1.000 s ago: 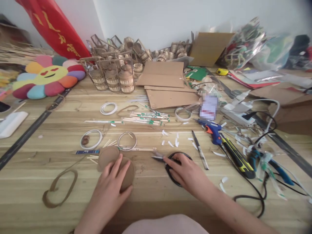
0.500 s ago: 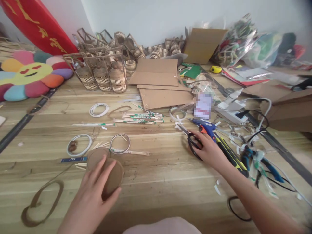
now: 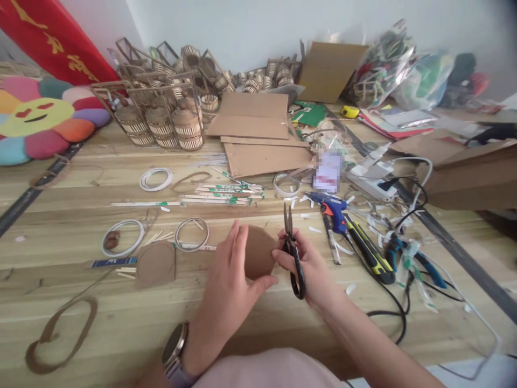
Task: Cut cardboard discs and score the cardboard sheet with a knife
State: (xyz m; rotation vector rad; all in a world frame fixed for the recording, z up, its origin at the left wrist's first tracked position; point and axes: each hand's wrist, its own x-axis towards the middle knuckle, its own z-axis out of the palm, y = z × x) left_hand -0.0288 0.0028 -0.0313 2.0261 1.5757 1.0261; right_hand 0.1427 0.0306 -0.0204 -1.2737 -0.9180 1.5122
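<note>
A round piece of brown cardboard (image 3: pixel 259 252) is held up above the wooden table, between my two hands. My left hand (image 3: pixel 234 269) grips it at its left and lower edge. In my right hand (image 3: pixel 309 267) are black-handled scissors (image 3: pixel 297 267), blades pointing up and away, and my right fingertips are at the disc's right edge. A squarish cardboard piece with a circle marked on it (image 3: pixel 155 264) lies to the left, near two rings of tape (image 3: pixel 191 235).
A blue glue gun (image 3: pixel 335 210), a yellow-black cutter (image 3: pixel 370 250) and blue-handled pliers (image 3: pixel 434 269) lie at the right. Paper-wrapped sticks (image 3: pixel 226 194) and cardboard sheets (image 3: pixel 266 156) lie ahead. Small bamboo lanterns (image 3: pixel 161 126) stand at the back left.
My left hand has lifted the round cardboard off the other piece and moved right. My right hand has picked up the scissors from the table and moved left to the disc.
</note>
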